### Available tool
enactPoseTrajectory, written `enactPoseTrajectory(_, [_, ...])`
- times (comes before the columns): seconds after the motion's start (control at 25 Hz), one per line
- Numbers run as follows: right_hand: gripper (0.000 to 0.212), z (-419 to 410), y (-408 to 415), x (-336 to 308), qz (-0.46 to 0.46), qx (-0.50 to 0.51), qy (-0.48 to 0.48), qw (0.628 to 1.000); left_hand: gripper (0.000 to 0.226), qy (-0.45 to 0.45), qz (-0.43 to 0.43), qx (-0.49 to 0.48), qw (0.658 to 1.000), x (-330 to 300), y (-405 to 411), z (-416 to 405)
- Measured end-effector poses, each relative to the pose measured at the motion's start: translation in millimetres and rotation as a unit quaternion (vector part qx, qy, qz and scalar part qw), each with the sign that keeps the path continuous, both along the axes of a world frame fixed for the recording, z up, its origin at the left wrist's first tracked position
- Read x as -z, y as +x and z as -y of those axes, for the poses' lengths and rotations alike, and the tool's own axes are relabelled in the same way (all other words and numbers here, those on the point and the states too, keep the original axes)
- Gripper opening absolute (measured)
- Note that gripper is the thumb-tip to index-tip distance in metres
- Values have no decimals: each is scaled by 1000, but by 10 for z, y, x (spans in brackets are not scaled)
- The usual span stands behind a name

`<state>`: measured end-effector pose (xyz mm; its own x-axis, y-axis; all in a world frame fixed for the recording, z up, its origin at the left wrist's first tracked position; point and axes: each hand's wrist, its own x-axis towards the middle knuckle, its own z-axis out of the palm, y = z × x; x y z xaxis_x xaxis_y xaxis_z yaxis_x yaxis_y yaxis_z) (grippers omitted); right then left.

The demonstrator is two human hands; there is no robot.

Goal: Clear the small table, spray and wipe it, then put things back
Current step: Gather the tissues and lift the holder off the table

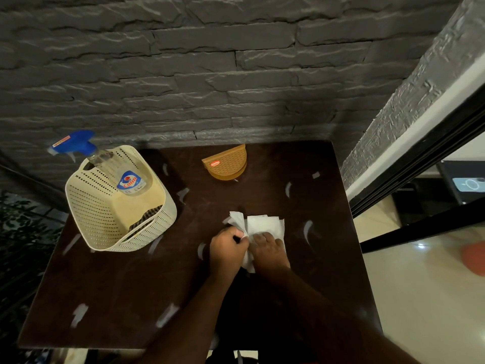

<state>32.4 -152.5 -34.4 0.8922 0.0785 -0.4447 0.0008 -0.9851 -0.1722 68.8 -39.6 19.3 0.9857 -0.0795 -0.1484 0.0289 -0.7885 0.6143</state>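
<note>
I observe the left hand (227, 249) fisted on a white paper napkin (265, 229) mid-tabletop (126, 298), the right hand (270, 252) pressing it flat, fingers together. A cream basket (105, 222) holding a Colin spray bottle (105, 164) overhangs the left edge. A tan napkin holder (227, 164) stands behind, apart.

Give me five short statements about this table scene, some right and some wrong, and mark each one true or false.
1. The spray bottle stands in the cream basket. True.
2. Both hands are on the white tissue. True: the left hand bunches one end, the right hand presses on it.
3. The orange napkin holder sits inside the basket. False: it stands on the table, near the stone wall.
4. The basket lies on the floor. False: it rests on the table's left side.
5. The spray bottle's head is red. False: it is blue.
</note>
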Motion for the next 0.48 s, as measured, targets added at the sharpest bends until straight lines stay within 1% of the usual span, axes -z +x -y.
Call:
enactPoseTrajectory(0.12, [75,107,-20,18,-5,6,48,999,3,-30,-3,11,999,-37,10,123])
enactPoseTrajectory(0.2, [75,173,-28,29,-5,31,110,993,3,-26,-6,35,999,-24,10,199])
enactPoseTrajectory(0.24, [70,201,-35,49,3,43,143,989,2,-17,-5,49,999,-18,13,235])
enactPoseTrajectory(0.32, [53,271,-79,64,41,60,187,980,5,7,-13,70,997,18,27,323])
enactPoseTrajectory(0.4, [42,341,-135,100,92,79,201,972,9,28,-32,84,996,68,29,416])
enactPoseTrajectory(0.48, [34,414,-191,133,142,132,216,957,10,41,-46,92,994,110,13,508])
